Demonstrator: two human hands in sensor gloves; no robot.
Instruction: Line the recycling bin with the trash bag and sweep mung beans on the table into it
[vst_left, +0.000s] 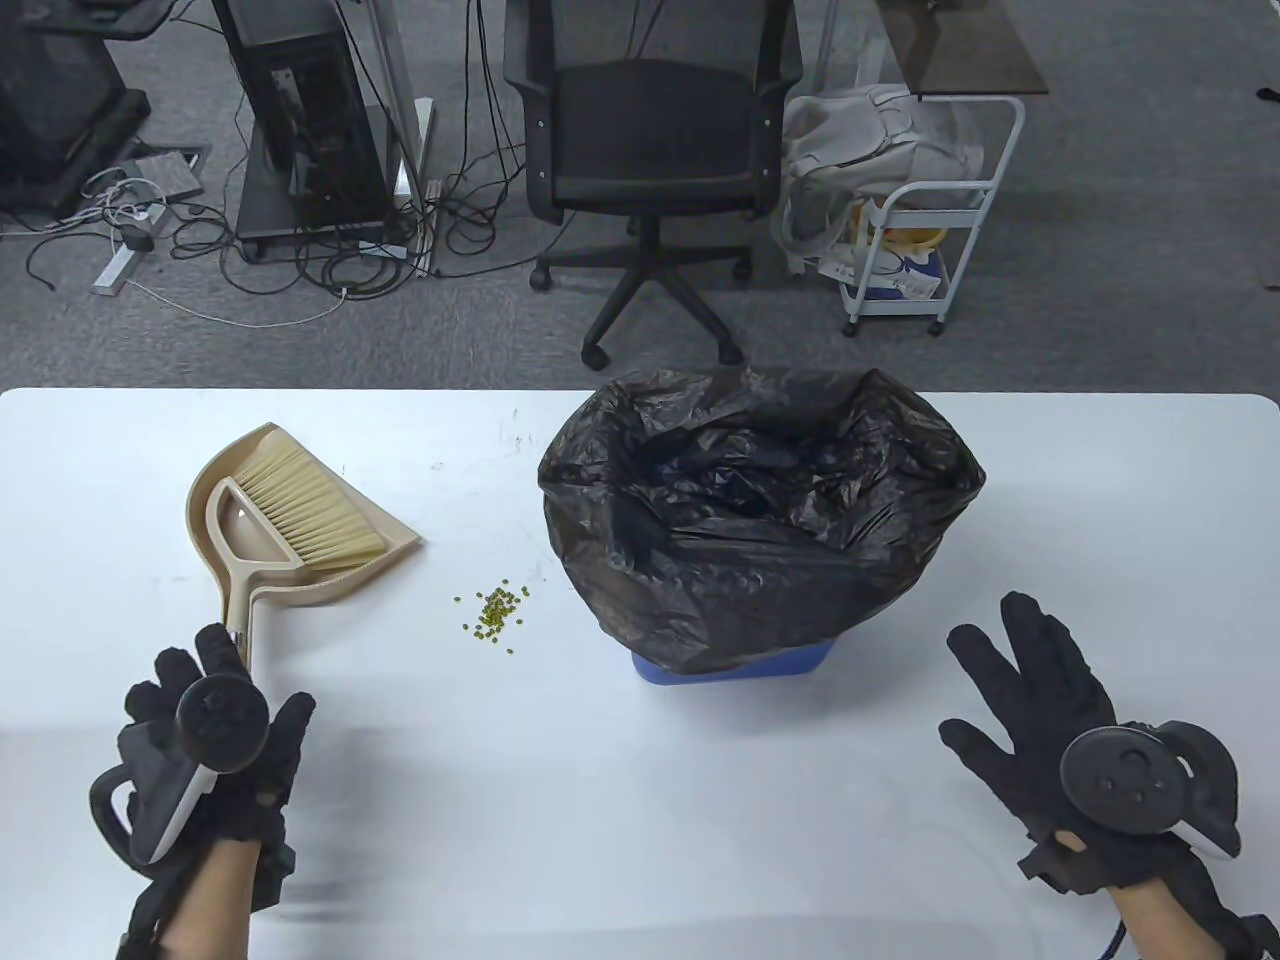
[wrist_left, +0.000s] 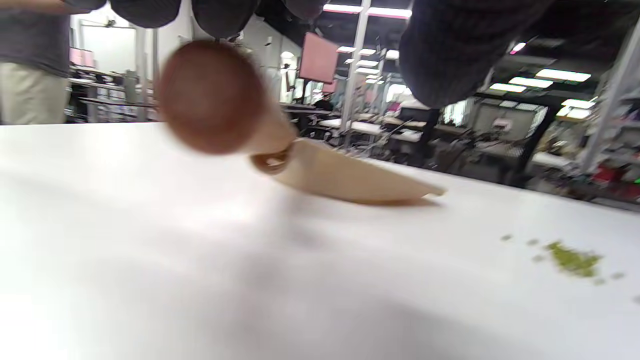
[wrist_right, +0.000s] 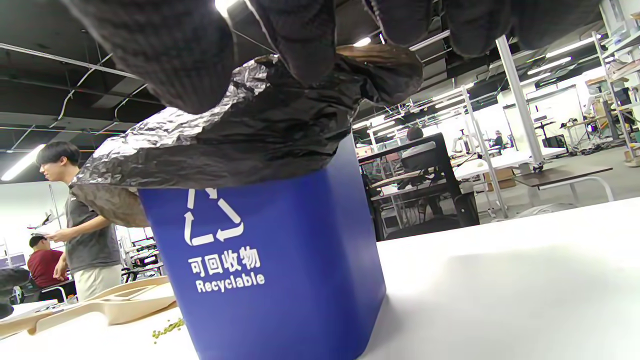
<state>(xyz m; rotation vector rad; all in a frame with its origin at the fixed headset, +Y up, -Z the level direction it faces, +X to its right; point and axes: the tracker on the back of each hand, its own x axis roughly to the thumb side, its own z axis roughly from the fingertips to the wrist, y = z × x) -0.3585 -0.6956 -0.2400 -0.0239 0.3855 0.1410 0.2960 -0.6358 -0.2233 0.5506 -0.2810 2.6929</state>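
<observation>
The beans (vst_left: 493, 608) lie on the table (vst_left: 600, 800) just left of the bagged bin (vst_left: 735, 662), between both hands. The dustpan (vst_left: 300, 520) with brush (vst_left: 300, 500) sits left of the bin; the left hand (vst_left: 215, 760) is at its handle, grasp unclear. Right of the bin, the right hand (vst_left: 1060, 720) is spread, holding nothing

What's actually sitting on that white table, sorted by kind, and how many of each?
Blue recycling bin: 1
Black trash bag lining it: 1
Beige dustpan: 1
Beige brush resting in the dustpan: 1
Pile of mung beans: 1
Gloved hands, left hand, right hand: 2
Total: 7
</observation>
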